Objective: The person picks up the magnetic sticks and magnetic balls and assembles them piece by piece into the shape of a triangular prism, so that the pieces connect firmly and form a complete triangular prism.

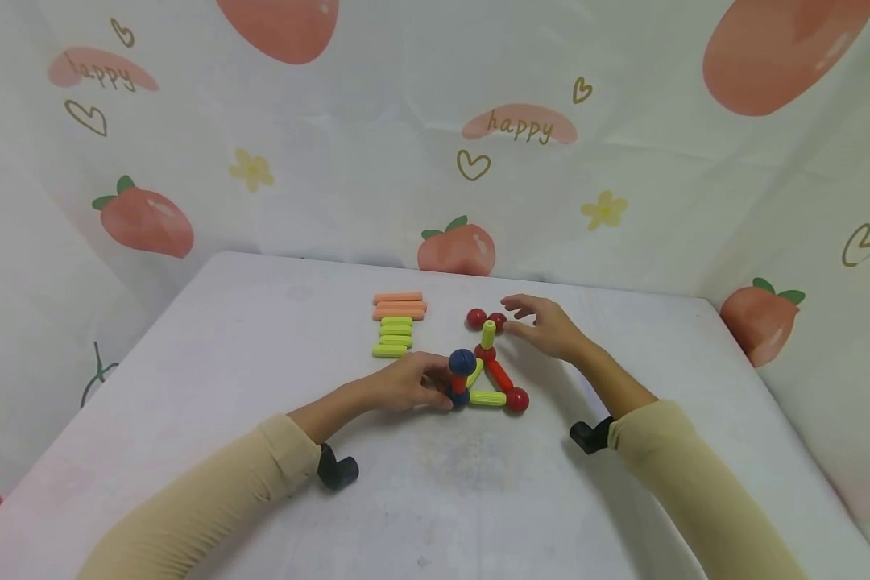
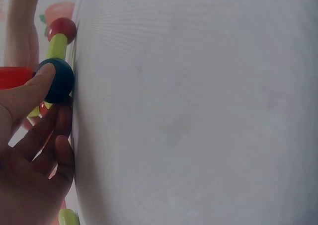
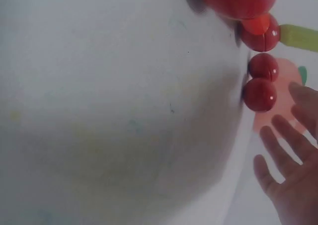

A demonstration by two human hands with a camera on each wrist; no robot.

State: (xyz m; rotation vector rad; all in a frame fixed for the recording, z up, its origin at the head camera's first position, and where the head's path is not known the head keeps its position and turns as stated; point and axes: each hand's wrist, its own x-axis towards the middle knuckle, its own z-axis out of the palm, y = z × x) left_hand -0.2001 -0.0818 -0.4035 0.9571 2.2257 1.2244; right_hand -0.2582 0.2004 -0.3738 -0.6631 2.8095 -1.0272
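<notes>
A triangular frame of magnetic sticks and balls lies on the table. My left hand (image 1: 409, 382) pinches its lower dark blue ball (image 2: 59, 81) between thumb and fingers. From that ball a red stick (image 1: 459, 385) stands upright, topped by a second blue ball (image 1: 461, 362). A yellow-green stick (image 1: 488, 399) links the lower blue ball to a red ball (image 1: 517, 400). At the far corner, another red ball (image 1: 485, 353) carries an upright yellow-green stick (image 1: 489, 334). My right hand (image 1: 546, 325), fingers spread and holding nothing, hovers beside two loose red balls (image 3: 260, 94).
Left of the frame, several yellow-green sticks (image 1: 395, 340) lie in a stack-like row, with orange sticks (image 1: 399, 306) behind them. A white cloth covers the table (image 1: 225, 362), and a printed curtain (image 1: 362, 177) hangs at its back edge.
</notes>
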